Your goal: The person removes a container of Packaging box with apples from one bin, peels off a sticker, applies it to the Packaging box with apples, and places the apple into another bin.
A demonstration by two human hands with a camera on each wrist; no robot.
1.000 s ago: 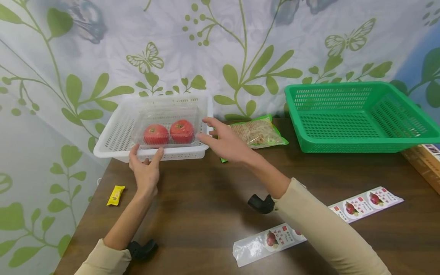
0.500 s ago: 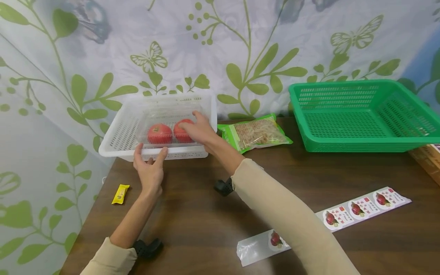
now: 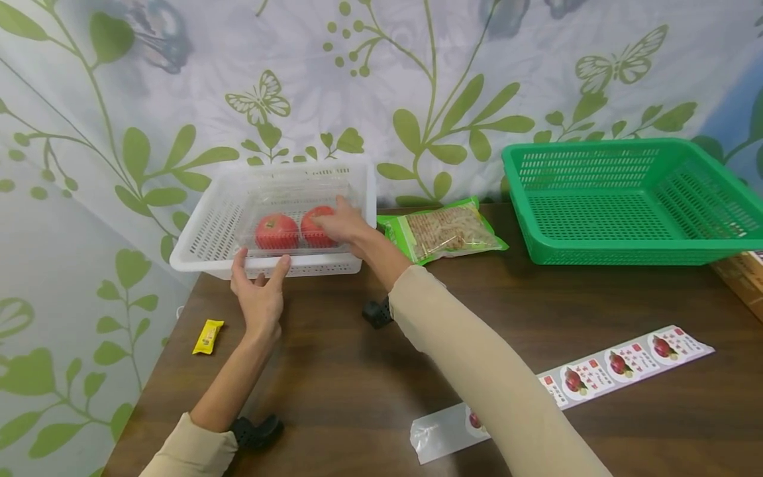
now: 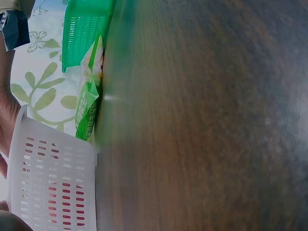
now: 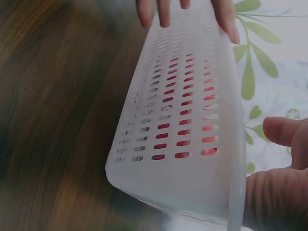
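A white perforated plastic basket (image 3: 199, 232) stands at the back left of the brown table. Inside it lies a clear plastic box (image 3: 283, 202) with two round red fruits (image 3: 277, 232) in it. My left hand (image 3: 257, 298) holds the basket's front wall, thumb and finger up at the rim. My right hand (image 3: 346, 223) reaches over the basket's right side, its thumb and a finger over the box's right end; its other fingers are hidden, so I cannot tell whether it grips the box. In the right wrist view the thumb (image 5: 281, 131) extends above the basket rim.
Right of the basket lies a green-edged food packet (image 3: 444, 232). A green basket (image 3: 632, 252) stands at the back right, by a cardboard box (image 3: 739, 278). A strip of fruit labels (image 3: 620, 364) runs under my right sleeve. A small yellow packet (image 3: 208, 336) lies at left.
My right hand has moved left from beside the white basket to over the clear box's right end, and has shifted little since. My left hand stays at the front rim.
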